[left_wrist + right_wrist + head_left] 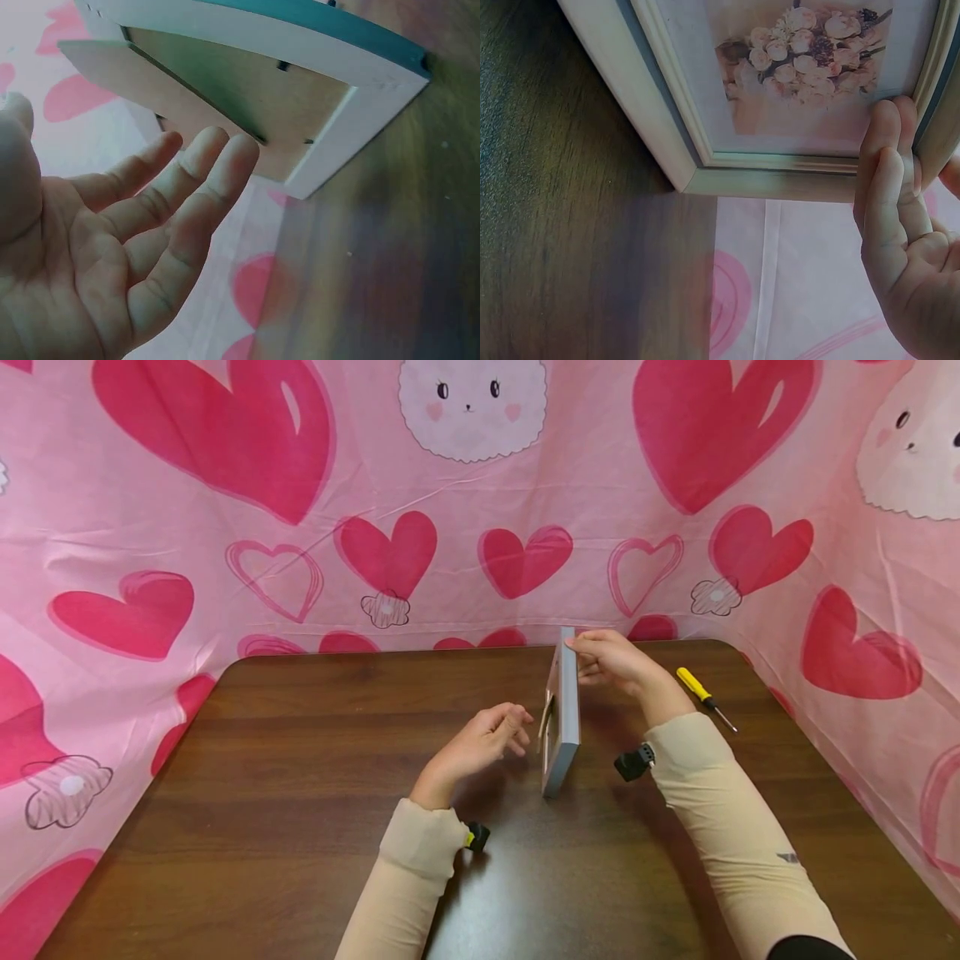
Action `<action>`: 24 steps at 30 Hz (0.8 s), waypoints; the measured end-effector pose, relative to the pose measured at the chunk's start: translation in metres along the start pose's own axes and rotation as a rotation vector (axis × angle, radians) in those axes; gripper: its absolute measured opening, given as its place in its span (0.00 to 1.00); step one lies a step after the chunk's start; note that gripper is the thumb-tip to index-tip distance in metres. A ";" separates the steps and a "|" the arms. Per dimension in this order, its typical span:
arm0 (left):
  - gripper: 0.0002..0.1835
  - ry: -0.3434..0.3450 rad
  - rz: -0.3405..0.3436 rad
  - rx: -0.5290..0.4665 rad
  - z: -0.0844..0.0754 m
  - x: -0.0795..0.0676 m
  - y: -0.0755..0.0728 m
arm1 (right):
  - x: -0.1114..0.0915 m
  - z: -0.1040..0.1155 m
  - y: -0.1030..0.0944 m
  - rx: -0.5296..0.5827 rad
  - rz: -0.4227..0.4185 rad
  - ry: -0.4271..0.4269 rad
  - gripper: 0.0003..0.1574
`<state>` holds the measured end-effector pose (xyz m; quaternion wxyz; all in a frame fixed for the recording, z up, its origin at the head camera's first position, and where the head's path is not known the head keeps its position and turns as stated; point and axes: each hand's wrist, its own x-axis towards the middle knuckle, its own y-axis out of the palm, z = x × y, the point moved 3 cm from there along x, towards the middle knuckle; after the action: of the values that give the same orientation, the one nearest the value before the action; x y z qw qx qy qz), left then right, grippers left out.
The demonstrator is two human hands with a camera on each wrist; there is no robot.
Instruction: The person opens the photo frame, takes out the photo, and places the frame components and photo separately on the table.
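Observation:
A picture frame point(571, 702) stands on its edge on the table, its narrow grey-blue side facing me. My right hand point(611, 660) grips its far upper corner, thumb on the edge and fingers against the front. That front shows a flower print point(806, 60) inside a cream border in the right wrist view. Facing left is the back, where a brown backing board point(247, 82) sits in a white border. A support leg point(105, 71) swings out from that board. My left hand point(491, 737) hovers beside the leg, fingers loosely bent and palm bare.
To the right of my right hand lies a screwdriver point(693, 683) with a yellow handle and its shaft toward me. The dark wooden table point(285, 777) ends at a pink heart-patterned cloth point(442, 485) hanging behind and at both sides.

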<state>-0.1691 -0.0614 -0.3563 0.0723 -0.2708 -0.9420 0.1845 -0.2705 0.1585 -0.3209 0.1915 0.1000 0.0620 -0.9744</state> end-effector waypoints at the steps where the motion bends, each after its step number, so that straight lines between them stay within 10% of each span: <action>1: 0.26 -0.013 0.007 0.004 0.002 0.001 0.001 | 0.000 -0.001 -0.001 0.004 0.001 0.003 0.17; 24: 0.18 -0.030 0.107 0.134 0.018 0.008 0.016 | -0.002 -0.011 -0.011 0.096 -0.037 0.006 0.12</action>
<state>-0.1724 -0.0500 -0.3783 0.0661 -0.3124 -0.9128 0.2546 -0.2713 0.1709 -0.3300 0.1683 0.1108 0.0174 -0.9793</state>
